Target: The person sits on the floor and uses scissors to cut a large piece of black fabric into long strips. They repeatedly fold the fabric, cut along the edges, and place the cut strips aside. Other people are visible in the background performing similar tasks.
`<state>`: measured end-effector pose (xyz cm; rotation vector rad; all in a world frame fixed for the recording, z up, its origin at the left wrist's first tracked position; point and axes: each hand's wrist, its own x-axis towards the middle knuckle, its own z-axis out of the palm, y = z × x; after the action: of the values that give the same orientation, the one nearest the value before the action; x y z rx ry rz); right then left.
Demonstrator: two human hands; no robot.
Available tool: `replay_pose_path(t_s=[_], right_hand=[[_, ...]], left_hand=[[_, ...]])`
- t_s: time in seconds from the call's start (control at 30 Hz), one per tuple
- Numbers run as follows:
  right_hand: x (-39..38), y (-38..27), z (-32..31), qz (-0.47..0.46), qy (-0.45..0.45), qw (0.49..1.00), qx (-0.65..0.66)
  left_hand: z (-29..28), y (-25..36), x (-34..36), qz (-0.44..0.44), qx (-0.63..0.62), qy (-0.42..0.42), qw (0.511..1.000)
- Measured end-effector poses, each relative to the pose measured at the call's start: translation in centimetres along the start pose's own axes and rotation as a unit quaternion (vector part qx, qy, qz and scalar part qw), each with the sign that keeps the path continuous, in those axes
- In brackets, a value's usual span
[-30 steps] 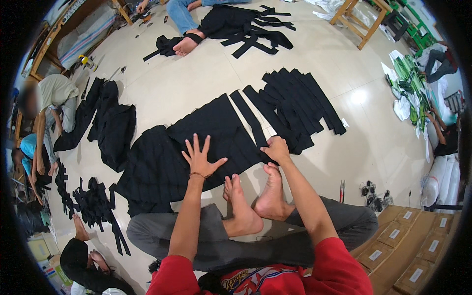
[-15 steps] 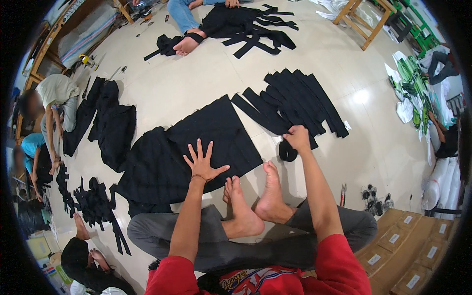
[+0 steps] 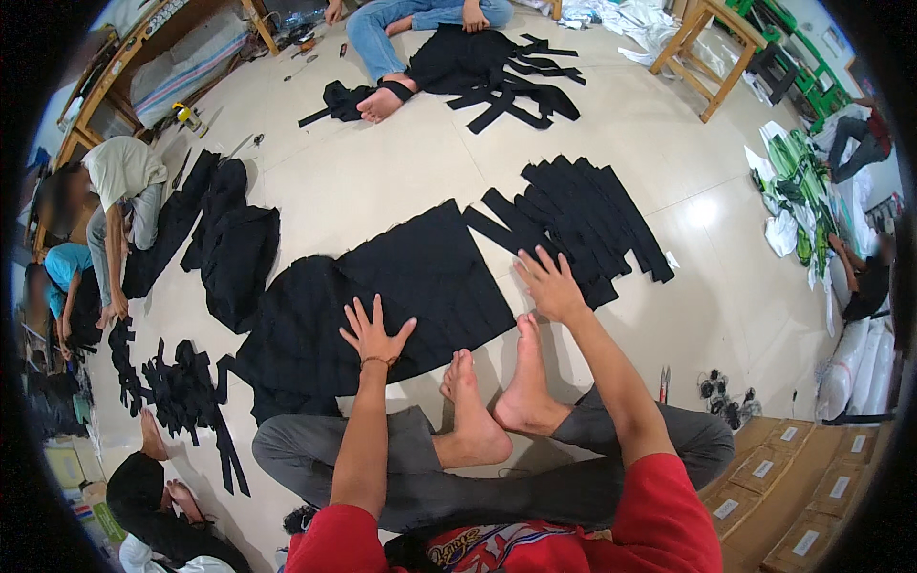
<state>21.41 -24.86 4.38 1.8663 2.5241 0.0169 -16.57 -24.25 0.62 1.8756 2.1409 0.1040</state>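
On black cloth, left hand spread flat; near strips, right hand splayed, empty.

1. Bright, even light, apparently from above, fills the scene.
2. A white glare spot shines off the pale floor at right.
3. Soft shadows lie beside the bare feet.
4. The black cloth swallows detail; its folds read faintly.
5. Cardboard boxes curve toward the dark circular rim.
6. A co-worker's head is smudged.
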Motion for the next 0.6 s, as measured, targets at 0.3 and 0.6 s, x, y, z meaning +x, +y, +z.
replay_pose_path(t_s=[0.3, 0.6], right_hand=[[0.6, 4.9, 2.8, 0.029, -0.046, 0.998, -0.013], [-0.6, 11.8, 1.3, 0.191, -0.038, 0.98, -0.048]], left_hand=[[-1.7, -2.4, -0.4, 0.022, 0.034, -0.09, 0.995], [-1.6, -3.3, -0.5, 0.027, 0.025, -0.101, 0.994]])
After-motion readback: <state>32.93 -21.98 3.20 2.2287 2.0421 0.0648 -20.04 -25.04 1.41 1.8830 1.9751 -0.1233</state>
